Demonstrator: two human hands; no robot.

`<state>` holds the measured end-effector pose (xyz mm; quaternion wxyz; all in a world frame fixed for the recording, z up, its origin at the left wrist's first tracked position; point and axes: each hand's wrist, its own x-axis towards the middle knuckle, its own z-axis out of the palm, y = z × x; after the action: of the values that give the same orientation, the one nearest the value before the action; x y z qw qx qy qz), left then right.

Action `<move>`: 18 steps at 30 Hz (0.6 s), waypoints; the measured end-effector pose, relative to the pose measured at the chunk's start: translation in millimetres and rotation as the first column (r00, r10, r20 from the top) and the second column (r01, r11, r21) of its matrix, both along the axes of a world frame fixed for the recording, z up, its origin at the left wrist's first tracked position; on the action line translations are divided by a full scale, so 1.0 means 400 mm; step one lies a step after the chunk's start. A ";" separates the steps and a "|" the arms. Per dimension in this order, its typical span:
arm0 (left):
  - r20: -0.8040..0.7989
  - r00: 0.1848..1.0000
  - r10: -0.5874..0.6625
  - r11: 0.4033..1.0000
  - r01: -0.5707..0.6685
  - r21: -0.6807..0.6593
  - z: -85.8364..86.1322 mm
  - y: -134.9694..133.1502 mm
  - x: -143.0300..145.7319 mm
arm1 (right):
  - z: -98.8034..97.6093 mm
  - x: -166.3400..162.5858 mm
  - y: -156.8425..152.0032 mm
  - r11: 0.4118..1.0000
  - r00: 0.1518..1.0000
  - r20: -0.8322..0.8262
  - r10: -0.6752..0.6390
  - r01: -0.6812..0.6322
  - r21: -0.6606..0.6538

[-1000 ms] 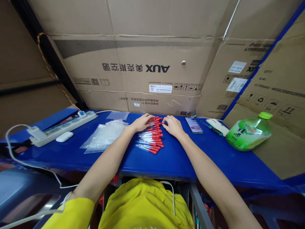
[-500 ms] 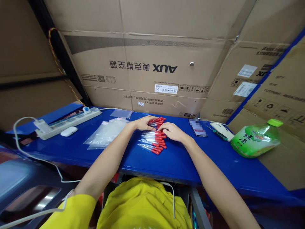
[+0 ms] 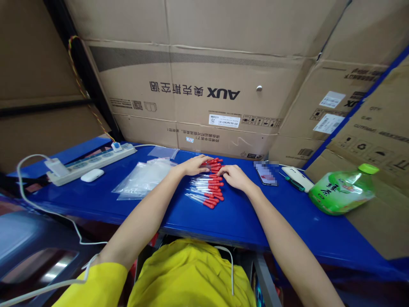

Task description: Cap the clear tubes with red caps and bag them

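Observation:
A row of droppers (image 3: 209,187) with clear stems and red bulbs lies on the blue table (image 3: 243,213), stems to the left and bulbs to the right. My left hand (image 3: 194,165) rests at the far end of the row, fingers stretched over the stems and partly hiding them. Across from it, my right hand (image 3: 234,176) is beside the red bulbs with its fingers bent and slightly apart. Its fingertips are close to the bulbs; I cannot tell whether they touch. Clear zip bags (image 3: 140,179) lie in a stack left of the droppers, beyond my left forearm.
At the left are a white power strip (image 3: 92,164) and a small white case (image 3: 92,175). A phone (image 3: 266,173), a white device (image 3: 297,178) and a green drink bottle (image 3: 341,192) lie to the right. Cardboard (image 3: 191,64) stands upright behind the table.
My right hand has drawn back slightly to the right, off the middle of the droppers to their bulbs. My left hand has shifted slightly left, uncovering more bulbs.

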<state>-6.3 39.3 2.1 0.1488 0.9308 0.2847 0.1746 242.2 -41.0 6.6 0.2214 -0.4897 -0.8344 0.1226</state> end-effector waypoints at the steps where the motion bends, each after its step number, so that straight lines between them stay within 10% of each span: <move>1: 0.004 1.000 -0.006 1.000 0.006 0.001 -0.002 0.002 0.000 | -0.001 0.003 0.000 1.000 1.000 0.013 0.006 -0.006 0.002; 18: 0.139 0.949 0.282 0.951 -0.296 0.093 -0.054 0.040 0.030 | -0.036 -0.004 0.017 0.990 0.980 0.172 -0.104 0.085 0.114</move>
<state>5.9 55.5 -19.5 0.0861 0.8733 0.3980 0.2676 240.4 -34.1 -7.8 0.1775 -0.5251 -0.8320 0.0235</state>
